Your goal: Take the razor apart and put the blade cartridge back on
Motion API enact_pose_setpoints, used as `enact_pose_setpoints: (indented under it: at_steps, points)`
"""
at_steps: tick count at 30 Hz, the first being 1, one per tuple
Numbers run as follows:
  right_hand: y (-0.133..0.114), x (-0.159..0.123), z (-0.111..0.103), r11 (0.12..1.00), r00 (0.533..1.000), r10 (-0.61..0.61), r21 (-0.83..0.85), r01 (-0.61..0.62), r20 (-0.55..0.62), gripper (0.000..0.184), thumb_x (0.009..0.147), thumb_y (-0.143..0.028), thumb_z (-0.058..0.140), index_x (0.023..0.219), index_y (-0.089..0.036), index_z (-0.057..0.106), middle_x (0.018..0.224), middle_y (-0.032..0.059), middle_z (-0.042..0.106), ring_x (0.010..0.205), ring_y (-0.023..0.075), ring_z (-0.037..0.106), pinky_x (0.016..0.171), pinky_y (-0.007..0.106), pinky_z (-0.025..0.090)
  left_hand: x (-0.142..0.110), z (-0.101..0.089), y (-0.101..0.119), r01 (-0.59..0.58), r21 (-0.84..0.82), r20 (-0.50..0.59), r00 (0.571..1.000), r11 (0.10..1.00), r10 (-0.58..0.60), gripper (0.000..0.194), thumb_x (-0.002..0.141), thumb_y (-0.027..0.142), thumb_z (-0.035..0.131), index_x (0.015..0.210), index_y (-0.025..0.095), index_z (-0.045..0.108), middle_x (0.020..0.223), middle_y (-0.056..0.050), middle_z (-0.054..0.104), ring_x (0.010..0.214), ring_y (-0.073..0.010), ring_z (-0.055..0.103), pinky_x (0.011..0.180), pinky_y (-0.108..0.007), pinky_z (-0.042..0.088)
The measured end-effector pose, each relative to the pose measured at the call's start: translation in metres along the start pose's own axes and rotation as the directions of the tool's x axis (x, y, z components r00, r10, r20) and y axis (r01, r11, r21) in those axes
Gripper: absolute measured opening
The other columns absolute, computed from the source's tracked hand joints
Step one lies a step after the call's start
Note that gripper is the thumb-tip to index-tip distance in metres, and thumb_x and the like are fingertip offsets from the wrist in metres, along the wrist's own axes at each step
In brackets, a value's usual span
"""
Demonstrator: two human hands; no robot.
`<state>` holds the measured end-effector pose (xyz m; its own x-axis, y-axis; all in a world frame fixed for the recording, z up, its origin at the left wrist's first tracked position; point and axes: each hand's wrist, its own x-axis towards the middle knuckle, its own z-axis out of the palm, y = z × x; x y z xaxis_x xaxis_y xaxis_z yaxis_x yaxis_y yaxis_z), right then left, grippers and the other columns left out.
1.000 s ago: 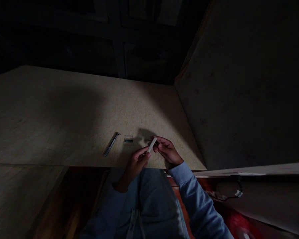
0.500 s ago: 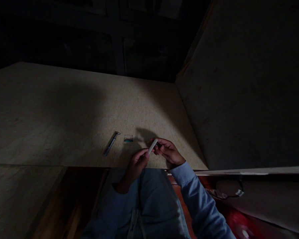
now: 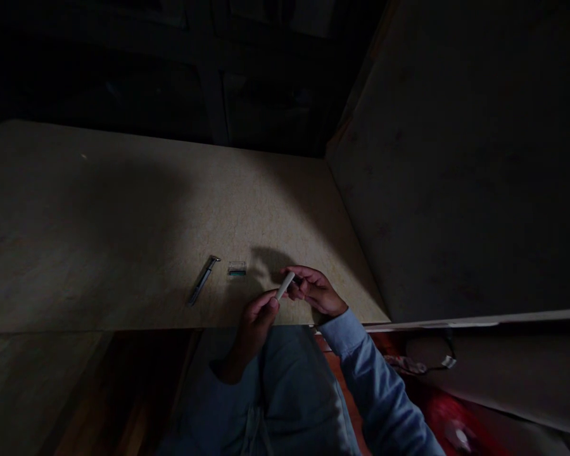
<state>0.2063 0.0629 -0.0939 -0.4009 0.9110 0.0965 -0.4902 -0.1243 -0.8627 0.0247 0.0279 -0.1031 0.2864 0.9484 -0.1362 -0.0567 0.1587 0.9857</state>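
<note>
My left hand (image 3: 258, 316) pinches the lower end of a slim, pale, flat-looking stick (image 3: 285, 286) between thumb and fingers, just above the table's front edge. Close behind the stick's upper part, my right hand (image 3: 317, 291) has its fingers curled together around something small and dark, too dim to name. To the left lies what looks like a razor (image 3: 203, 280), slanted, with a shiny head at its far end. Between it and my hands sits a small clear plastic case (image 3: 237, 268) with a blue-green strip inside.
The pale marbled table (image 3: 228, 196) meets an upright panel (image 3: 456, 190) on the right. Dark cabinet-like frames (image 3: 209, 95) stand behind it. Below on the right are a cable (image 3: 449, 362) and something red (image 3: 449, 421). The light is dim.
The view has shifted slightly, so the table things appear a little lower and to the left. The pale stick has turned a little in my left hand and looks shorter.
</note>
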Motion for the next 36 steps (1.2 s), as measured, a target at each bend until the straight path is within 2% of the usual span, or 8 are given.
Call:
enact_pose_setpoints:
  at_steps: [3, 5, 11, 14, 21, 25, 32, 36]
  points:
    - [-0.0019, 0.0002, 0.0010, 0.999, 0.999, 0.034, 0.004, -0.034, 0.001, 0.047, 0.082, -0.043, 0.078, 0.123, -0.020, 0.070, 0.068, -0.0035, 0.050, 0.060, 0.0098, 0.043, 0.066, 0.027, 0.047, -0.0010, -0.0018, 0.0030, 0.015, -0.013, 0.055, 0.998, 1.000, -0.014, 0.062, 0.083, 0.067, 0.058, 0.101, 0.009, 0.074, 0.060, 0.002, 0.044, 0.055, -0.0110, 0.035, 0.051, -0.024, 0.030]
    - [-0.0018, 0.0005, 0.0008, 0.999, 0.999, 0.048, 0.002, -0.048, -0.001, 0.048, 0.082, -0.044, 0.078, 0.123, -0.021, 0.070, 0.068, -0.0038, 0.050, 0.059, 0.0099, 0.043, 0.068, 0.028, 0.048, -0.0013, -0.0022, 0.0043, 0.023, -0.019, 0.053, 0.998, 1.000, -0.022, 0.061, 0.082, 0.066, 0.060, 0.099, 0.009, 0.074, 0.060, 0.002, 0.044, 0.055, -0.0110, 0.035, 0.050, -0.023, 0.030]
    - [0.0041, 0.0019, -0.0026, 0.999, 0.999, -0.030, 0.037, 0.029, 0.021, 0.045, 0.080, -0.039, 0.081, 0.120, -0.021, 0.072, 0.069, -0.0030, 0.053, 0.058, 0.0087, 0.040, 0.061, 0.026, 0.040, -0.0008, 0.0027, 0.0042, 0.009, -0.085, -0.107, 0.994, 0.996, -0.018, 0.064, 0.080, 0.069, 0.061, 0.103, 0.010, 0.074, 0.060, 0.003, 0.042, 0.053, -0.0097, 0.033, 0.048, -0.022, 0.029]
    - [0.0045, 0.0018, -0.0028, 0.998, 0.999, -0.047, 0.050, 0.046, 0.016, 0.044, 0.080, -0.038, 0.081, 0.119, -0.021, 0.072, 0.071, -0.0022, 0.055, 0.058, 0.0088, 0.041, 0.060, 0.025, 0.039, -0.0010, 0.0040, 0.0035, 0.014, -0.088, -0.145, 0.989, 0.996, -0.027, 0.066, 0.079, 0.070, 0.062, 0.103, 0.009, 0.074, 0.060, 0.003, 0.043, 0.053, -0.0098, 0.034, 0.048, -0.022, 0.029]
    - [-0.0001, -0.0002, -0.0026, 0.999, 0.999, 0.024, -0.025, -0.025, -0.028, 0.048, 0.080, -0.043, 0.080, 0.121, -0.020, 0.071, 0.070, -0.0024, 0.052, 0.058, 0.0091, 0.041, 0.059, 0.024, 0.041, -0.0031, -0.0033, 0.0043, 0.020, 0.010, 0.034, 0.999, 1.000, -0.020, 0.063, 0.078, 0.067, 0.064, 0.097, 0.008, 0.077, 0.059, 0.001, 0.047, 0.056, -0.0117, 0.039, 0.052, -0.024, 0.033]
    - [-0.0009, -0.0004, -0.0026, 0.999, 0.999, 0.019, -0.041, -0.020, -0.036, 0.050, 0.078, -0.044, 0.081, 0.121, -0.020, 0.071, 0.073, -0.0014, 0.055, 0.059, 0.0092, 0.043, 0.058, 0.023, 0.041, -0.0032, -0.0044, 0.0046, 0.000, 0.029, 0.062, 0.998, 1.000, -0.002, 0.062, 0.082, 0.065, 0.059, 0.100, 0.007, 0.076, 0.057, 0.002, 0.045, 0.055, -0.0117, 0.038, 0.052, -0.024, 0.033]
    - [0.0009, 0.0006, -0.0006, 0.999, 1.000, -0.027, 0.017, 0.027, -0.008, 0.049, 0.077, -0.044, 0.083, 0.119, -0.021, 0.071, 0.074, -0.0014, 0.055, 0.058, 0.0093, 0.041, 0.061, 0.027, 0.040, -0.0034, 0.0026, 0.0002, -0.013, 0.030, -0.117, 0.993, 0.999, 0.017, 0.060, 0.084, 0.063, 0.057, 0.107, 0.010, 0.074, 0.061, 0.001, 0.047, 0.056, -0.0116, 0.039, 0.051, -0.023, 0.033]
    - [0.0013, 0.0010, -0.0011, 1.000, 1.000, -0.011, 0.021, 0.012, -0.010, 0.050, 0.075, -0.044, 0.084, 0.117, -0.020, 0.071, 0.075, -0.0012, 0.056, 0.058, 0.0089, 0.040, 0.061, 0.027, 0.039, -0.0032, 0.0020, -0.0008, -0.027, 0.043, -0.104, 0.994, 0.999, 0.032, 0.061, 0.085, 0.062, 0.056, 0.108, 0.009, 0.074, 0.063, 0.001, 0.049, 0.058, -0.0121, 0.041, 0.052, -0.023, 0.034]
